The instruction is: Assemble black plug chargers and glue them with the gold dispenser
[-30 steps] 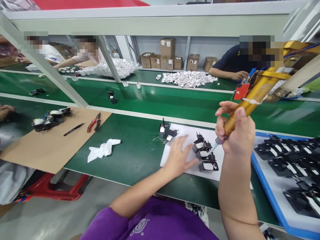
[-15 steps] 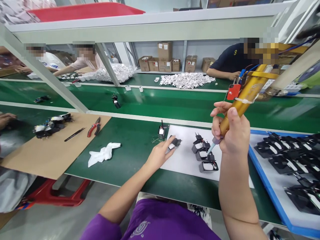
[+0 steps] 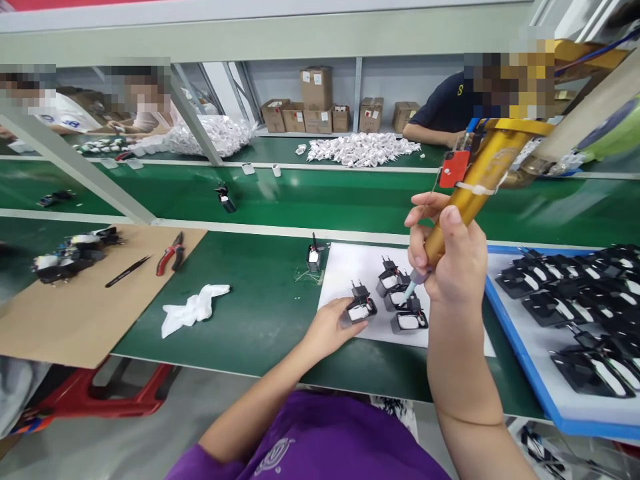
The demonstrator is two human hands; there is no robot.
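My left hand (image 3: 327,330) grips the side of a small black plug adapter case (image 3: 361,309), its white inside facing up, over a white sheet (image 3: 345,263). In my right hand (image 3: 455,257) is a gold glue dispenser (image 3: 493,160) with a red switch (image 3: 454,168) strapped on. Its pale nozzle (image 3: 411,288) points down at the middle one of three similar open cases; whether it touches cannot be told. The nearest of these cases (image 3: 410,321) lies just right of my left hand. Another case (image 3: 314,259) stands by the sheet's upper left corner.
A blue-edged tray (image 3: 525,363) with several cases stands at right. A crumpled white cloth (image 3: 195,310) lies at left, beside pliers (image 3: 171,255) and tweezers (image 3: 127,271) on cardboard (image 3: 75,327). Beyond the green belt (image 3: 320,200), co-workers sit near a heap of white parts (image 3: 363,149).
My left hand has drawn its case nearer and to the right, turning it so the white inside faces up. The view has shifted slightly; the dispenser stays over the group of cases.
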